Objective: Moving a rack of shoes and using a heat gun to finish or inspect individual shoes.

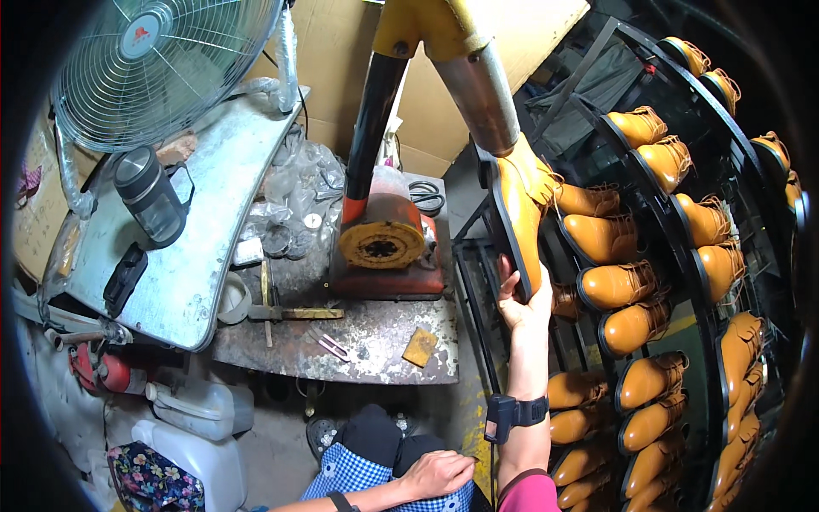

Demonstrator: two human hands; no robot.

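Observation:
My right hand [525, 299] grips a tan leather lace-up shoe [517, 205] by its toe end, fingers round the dark sole. The shoe stands steeply, toe down, its laced top facing right. Its upper end meets the lower end of a steel tube [482, 98] on a yellow frame [426, 21]; whether the tube goes inside the shoe I cannot tell. My left hand [435, 472] rests loosely on my lap over a blue checked apron [341, 474], holding nothing that shows. A black strapped device [512, 416] sits on my right wrist.
At right, a black rack [597, 119] carries many similar tan shoes [618, 284]. A red machine base [388, 277] stands on the worn bench [375, 341], with a hammer [299, 313] and yellow block [420, 347]. At left are a fan [162, 68], flask [152, 196] and plastic jugs [205, 410].

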